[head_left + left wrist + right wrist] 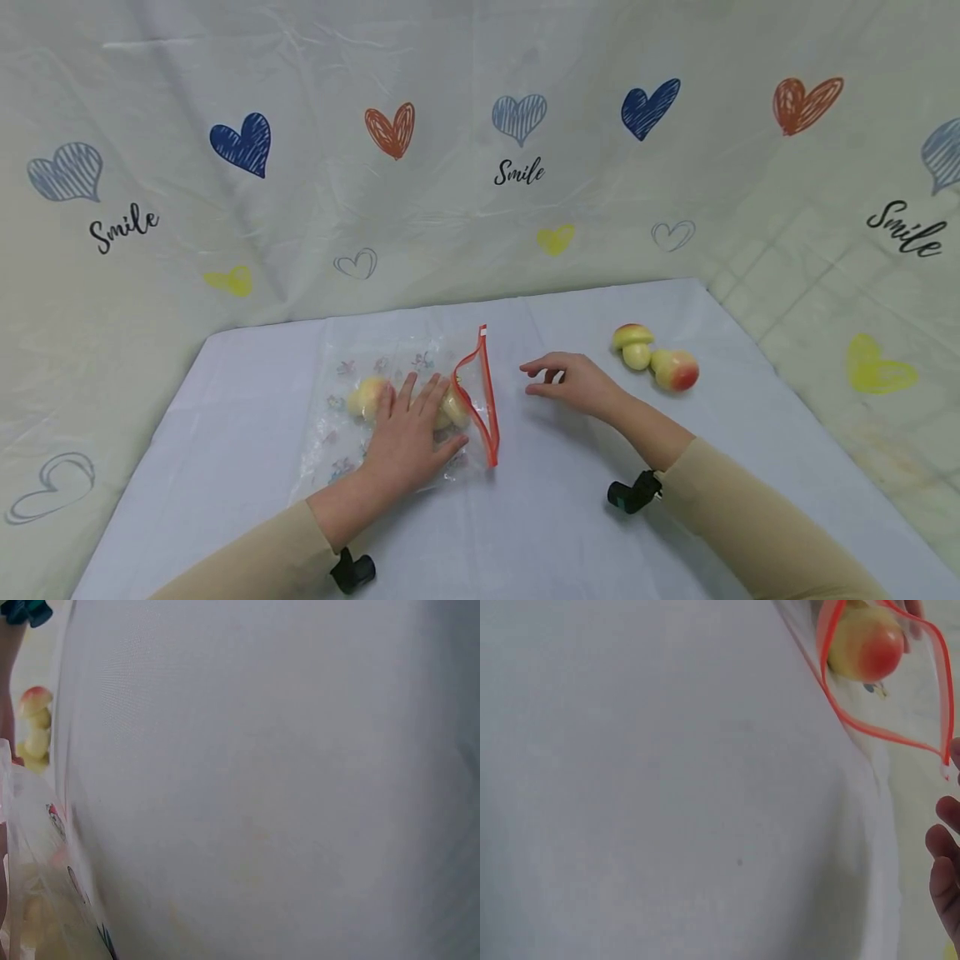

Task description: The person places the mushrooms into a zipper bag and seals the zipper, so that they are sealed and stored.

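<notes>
A clear plastic bag [330, 433] with a flower print and a red zip edge [491, 408] lies on the table, its mouth parted toward the right. Inside are yellow mushroom-shaped pieces [366, 397]. My left hand [405, 442] rests on top of the bag with fingers spread. To the right of the zip edge, my right hand [573, 383] hovers with fingers slightly bent, holding nothing. In the right wrist view the red edge [885, 735] loops beside a red-and-yellow piece [866, 645], and the right fingertips [945, 881] show at the edge.
Two more red-and-yellow mushroom-shaped pieces [636, 354] lie touching at the back right, beyond the right forearm. A white cloth covers the table [547, 517]. Behind it hangs a pale curtain [450, 200] printed with hearts. Each wrist carries a small black camera [633, 492].
</notes>
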Motion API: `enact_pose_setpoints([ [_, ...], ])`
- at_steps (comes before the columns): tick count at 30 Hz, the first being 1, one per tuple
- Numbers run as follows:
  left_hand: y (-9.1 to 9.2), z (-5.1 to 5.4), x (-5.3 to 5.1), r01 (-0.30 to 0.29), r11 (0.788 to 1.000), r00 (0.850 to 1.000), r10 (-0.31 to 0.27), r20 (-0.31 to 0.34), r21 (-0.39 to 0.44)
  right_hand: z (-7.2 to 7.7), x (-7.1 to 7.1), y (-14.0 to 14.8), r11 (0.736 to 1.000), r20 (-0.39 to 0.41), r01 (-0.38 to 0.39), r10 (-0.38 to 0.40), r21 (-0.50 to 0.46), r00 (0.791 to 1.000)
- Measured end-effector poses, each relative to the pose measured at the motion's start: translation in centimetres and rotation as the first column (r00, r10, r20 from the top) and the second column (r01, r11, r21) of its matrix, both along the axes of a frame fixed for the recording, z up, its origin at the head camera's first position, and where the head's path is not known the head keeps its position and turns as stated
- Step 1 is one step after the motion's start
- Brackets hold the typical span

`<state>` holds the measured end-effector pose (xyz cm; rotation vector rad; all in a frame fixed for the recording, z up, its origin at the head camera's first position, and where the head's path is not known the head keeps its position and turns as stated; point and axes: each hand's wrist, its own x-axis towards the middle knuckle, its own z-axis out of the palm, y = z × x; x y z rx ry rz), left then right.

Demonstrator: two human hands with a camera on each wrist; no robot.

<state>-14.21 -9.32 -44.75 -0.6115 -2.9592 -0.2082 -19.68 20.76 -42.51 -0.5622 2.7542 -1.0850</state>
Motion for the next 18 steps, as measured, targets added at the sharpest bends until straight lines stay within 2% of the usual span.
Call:
enact_pose_setpoints([
  [8,0.0,-0.1,0.0,0.008,1.000,1.000,-0.008,-0.009,0.017,0.5,0.3,4.1,0.995,-0.029,0.099,-0.098,0.013,0.995],
  [18,-0.1,-0.3,-0.2,-0.003,1.000,1.000,0.003,0.007,0.011,1.5,1.8,9.6,0.978,-0.058,0.208,-0.207,0.012,0.977],
])
